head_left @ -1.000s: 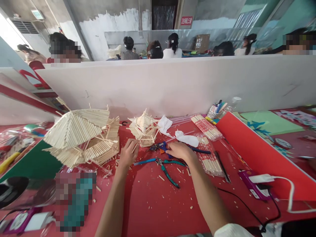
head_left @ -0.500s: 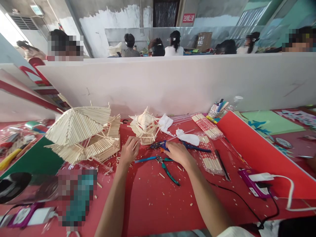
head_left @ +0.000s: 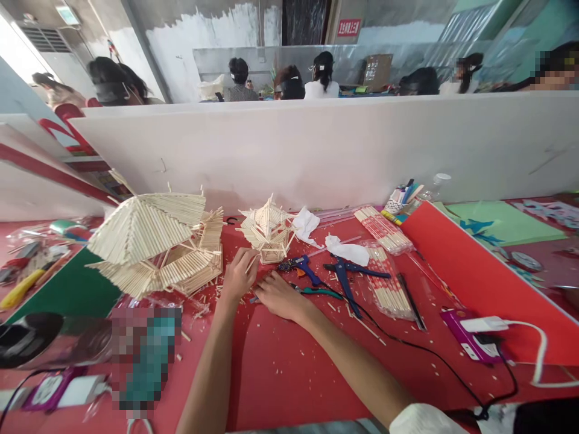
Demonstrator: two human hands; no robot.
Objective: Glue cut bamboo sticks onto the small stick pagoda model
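My left hand [head_left: 240, 274] is closed in a pinch on a thin wooden stick [head_left: 251, 263], beside the small stick pavilion model [head_left: 269, 226]. My right hand [head_left: 280, 295] is palm down just right of it, fingers curled over the pliers, whose green handle [head_left: 322, 292] shows past the wrist; what its fingertips grip is hidden. Behind that hand lies a blue glue gun [head_left: 308, 268] with a black cable. Farther right is a dark-blue hand tool [head_left: 346, 278] with spread handles. A larger stick pavilion model [head_left: 149, 235] stands at left.
Bagged stick bundles [head_left: 391, 283] and crumpled white tissue [head_left: 346, 250] lie to the right. A red board [head_left: 479, 277], a purple power strip [head_left: 473, 334] and a pen cup [head_left: 398, 202] are beyond. A white partition [head_left: 316, 147] runs behind; people sit past it. Wood scraps litter the red table.
My right hand has let go of the glue gun and moved left and nearer, over the pliers. The pliers' green handle has swung to point right. My left hand has stayed beside the small model.
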